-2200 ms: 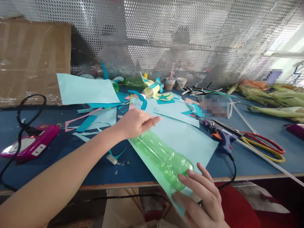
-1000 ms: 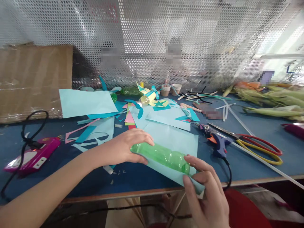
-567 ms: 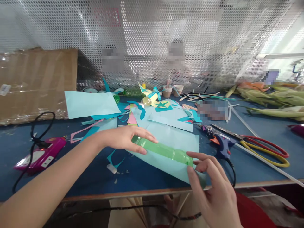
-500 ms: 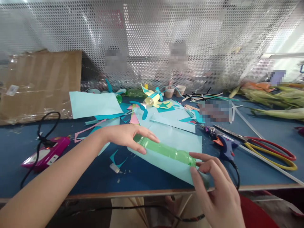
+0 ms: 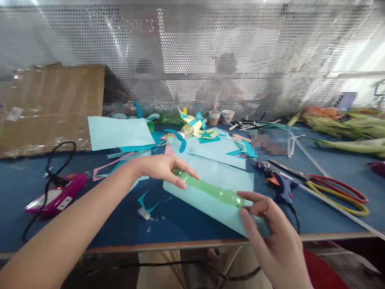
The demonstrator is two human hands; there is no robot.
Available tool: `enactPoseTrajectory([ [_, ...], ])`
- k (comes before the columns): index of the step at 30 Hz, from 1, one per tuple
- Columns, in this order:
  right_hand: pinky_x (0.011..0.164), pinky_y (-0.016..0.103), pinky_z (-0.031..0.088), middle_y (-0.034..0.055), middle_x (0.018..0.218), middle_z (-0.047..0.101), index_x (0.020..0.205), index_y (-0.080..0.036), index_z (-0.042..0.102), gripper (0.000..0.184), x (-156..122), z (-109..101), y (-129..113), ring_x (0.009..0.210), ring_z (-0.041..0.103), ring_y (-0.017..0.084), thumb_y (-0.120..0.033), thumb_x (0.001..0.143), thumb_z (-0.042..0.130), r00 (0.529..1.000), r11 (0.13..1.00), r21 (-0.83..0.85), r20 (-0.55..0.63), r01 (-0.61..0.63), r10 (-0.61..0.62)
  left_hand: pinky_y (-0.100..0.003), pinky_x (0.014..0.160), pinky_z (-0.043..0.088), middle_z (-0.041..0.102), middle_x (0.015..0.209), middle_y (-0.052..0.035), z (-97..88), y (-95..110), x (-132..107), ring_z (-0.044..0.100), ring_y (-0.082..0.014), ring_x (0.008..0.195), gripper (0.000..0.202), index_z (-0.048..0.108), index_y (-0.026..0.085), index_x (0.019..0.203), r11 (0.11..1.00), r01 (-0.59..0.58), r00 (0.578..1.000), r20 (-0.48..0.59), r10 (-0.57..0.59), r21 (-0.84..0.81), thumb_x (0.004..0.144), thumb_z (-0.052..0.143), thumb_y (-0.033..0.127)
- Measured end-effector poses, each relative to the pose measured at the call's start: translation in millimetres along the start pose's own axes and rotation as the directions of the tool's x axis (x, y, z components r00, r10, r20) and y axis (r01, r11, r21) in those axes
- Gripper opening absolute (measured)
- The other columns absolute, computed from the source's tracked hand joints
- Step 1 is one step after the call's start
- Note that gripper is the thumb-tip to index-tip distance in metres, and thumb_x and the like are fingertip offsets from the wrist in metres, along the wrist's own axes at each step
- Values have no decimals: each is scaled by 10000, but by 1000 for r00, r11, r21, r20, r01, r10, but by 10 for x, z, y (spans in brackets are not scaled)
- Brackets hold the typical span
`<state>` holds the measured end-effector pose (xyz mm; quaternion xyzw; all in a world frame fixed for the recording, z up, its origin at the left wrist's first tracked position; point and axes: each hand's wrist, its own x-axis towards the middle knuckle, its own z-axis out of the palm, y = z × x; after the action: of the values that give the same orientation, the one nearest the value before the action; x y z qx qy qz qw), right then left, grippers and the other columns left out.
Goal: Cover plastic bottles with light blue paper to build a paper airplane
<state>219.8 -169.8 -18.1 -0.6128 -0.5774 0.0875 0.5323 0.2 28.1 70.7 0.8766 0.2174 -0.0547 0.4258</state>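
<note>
A green plastic bottle [image 5: 210, 189] lies on its side near the table's front edge, on a light blue paper sheet [image 5: 207, 208] whose front edge curls up against it. My left hand [image 5: 162, 167] grips the bottle's left end, thumb in front and fingers over the top. At the other end, my right hand [image 5: 270, 224] has its thumb on the curled paper and its fingertips on the bottle. Behind the bottle, the sheet's flat part [image 5: 231, 174] spreads over the table.
Right of my hands lie a dark blue glue gun [image 5: 282, 188] and scissors [image 5: 333, 188] with red and yellow handles. To the left is a purple power strip [image 5: 64, 196]. Paper scraps, a bottle airplane [image 5: 192, 127] and cardboard [image 5: 54, 108] sit behind.
The paper's front edge now lies a little closer against the bottle. Both hands keep nearly the same hold, and the view has shifted slightly.
</note>
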Motion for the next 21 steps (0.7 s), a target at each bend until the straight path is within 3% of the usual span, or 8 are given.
enactPoseTrajectory([
  [8, 672, 255, 546, 88, 1076, 670, 868, -232, 512, 110, 49, -57, 94, 962, 652, 200, -307, 910, 580, 996, 986, 168, 88, 10, -25, -350, 1064, 387, 576, 1378, 44, -21, 10, -37, 480, -209, 1315, 397, 616, 379, 1236, 996, 58, 998, -10, -58, 71, 842, 661, 351],
  [11, 773, 319, 566, 120, 1122, 642, 994, -227, 524, 207, 35, -80, 134, 1095, 615, 245, -322, 863, 651, 989, 975, 214, 119, 58, -85, -342, 1034, 416, 574, 1382, 31, -21, 22, -40, 502, -217, 1295, 392, 616, 371, 1240, 994, 45, 999, -15, -44, 104, 850, 646, 359],
  [15, 791, 355, 561, 135, 1214, 600, 1058, -236, 524, 306, 9, -69, 123, 1113, 603, 263, -347, 826, 690, 984, 990, 69, 124, 119, -127, -333, 1015, 430, 575, 1381, 27, -9, 38, -46, 511, -218, 1286, 399, 618, 369, 1240, 994, 49, 999, -20, -47, 93, 842, 650, 352],
  [21, 700, 333, 548, 117, 1196, 592, 982, -251, 516, 205, 10, -27, 63, 1031, 636, 251, -293, 843, 661, 975, 975, -72, 90, 212, -205, -332, 982, 447, 567, 1390, 30, 7, 58, -66, 524, -225, 1268, 404, 617, 385, 1236, 993, 48, 998, -32, -45, 107, 835, 653, 347],
])
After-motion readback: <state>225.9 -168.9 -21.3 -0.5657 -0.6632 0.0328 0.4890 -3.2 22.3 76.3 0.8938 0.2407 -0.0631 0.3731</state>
